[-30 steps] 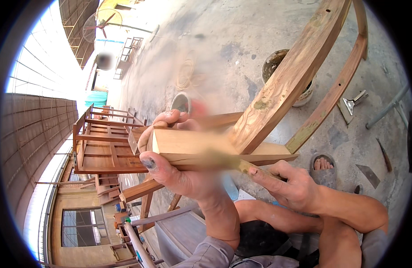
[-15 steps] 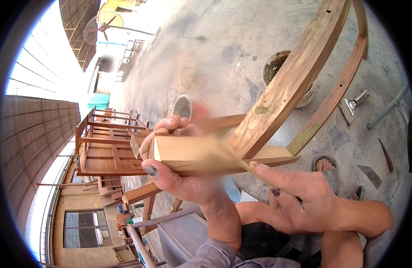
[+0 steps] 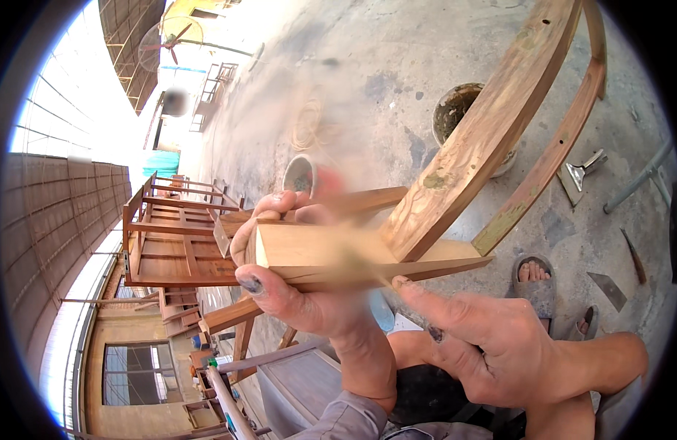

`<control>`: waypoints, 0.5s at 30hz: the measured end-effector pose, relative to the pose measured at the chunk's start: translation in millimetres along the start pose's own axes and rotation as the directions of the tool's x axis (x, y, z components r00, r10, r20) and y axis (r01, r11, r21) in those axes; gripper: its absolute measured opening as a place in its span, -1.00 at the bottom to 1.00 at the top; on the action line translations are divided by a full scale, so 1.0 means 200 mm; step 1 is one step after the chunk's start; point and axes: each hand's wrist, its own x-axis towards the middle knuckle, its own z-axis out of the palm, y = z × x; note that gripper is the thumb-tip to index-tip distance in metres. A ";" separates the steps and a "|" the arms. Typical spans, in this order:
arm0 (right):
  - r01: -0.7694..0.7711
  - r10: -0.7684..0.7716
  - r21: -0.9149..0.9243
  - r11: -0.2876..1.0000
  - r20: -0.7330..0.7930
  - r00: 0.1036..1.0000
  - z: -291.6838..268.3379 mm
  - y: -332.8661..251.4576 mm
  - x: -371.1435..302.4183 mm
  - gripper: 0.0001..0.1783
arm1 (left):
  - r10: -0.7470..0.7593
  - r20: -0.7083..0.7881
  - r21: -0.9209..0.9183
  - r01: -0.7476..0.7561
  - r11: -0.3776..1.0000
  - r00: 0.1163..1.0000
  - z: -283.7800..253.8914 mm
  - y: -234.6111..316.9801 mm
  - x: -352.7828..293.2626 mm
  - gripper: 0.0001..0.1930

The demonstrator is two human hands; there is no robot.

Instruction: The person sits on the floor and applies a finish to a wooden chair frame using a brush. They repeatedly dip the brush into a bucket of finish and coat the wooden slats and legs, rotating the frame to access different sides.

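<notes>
Wooden frame (image 3: 492, 132) is up in front of the person, over the lap, slanting toward upper R; 2 curved bars rise from its base, tops cut off or nearly so by the edge of view. L hand (image 3: 302, 301) is wrapped round the squared end, thumb on the near side, fingertips at the far side; palm mostly hidden by wood. R hand (image 3: 492, 330) has index finger stretched out to a thin tan strip (image 3: 381, 273) near the frame's near side; other fingers folded, can't tell if they pinch anything. Strip melts into a blur over the wood, so kind & far end unclear. Bucket (image 3: 452, 117) is partly hidden behind the thicker bar. Scraper (image 3: 575, 176) lies on the floor to the R, nr. a sandalled foot (image 3: 535, 282). Red thing (image 3: 329, 182) beyond L hand: too blurred to ID.
</notes>
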 end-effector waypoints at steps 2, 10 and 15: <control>0.016 -0.016 0.022 1.000 0.006 1.000 0.01 0.00 0.01 -0.42 | -0.007 0.009 0.001 0.007 1.000 1.000 0.00 0.00 0.00 -0.42; 0.052 -0.044 0.078 0.996 -0.100 0.994 0.00 0.07 0.00 -0.51 | 0.072 -0.113 -0.045 -0.078 0.996 0.991 0.03 -0.04 0.01 -0.35; 0.145 -0.134 0.080 0.986 -0.133 0.982 0.08 0.16 -0.01 -0.53 | 0.061 -0.103 -0.066 -0.068 0.995 0.993 0.02 -0.05 0.02 -0.35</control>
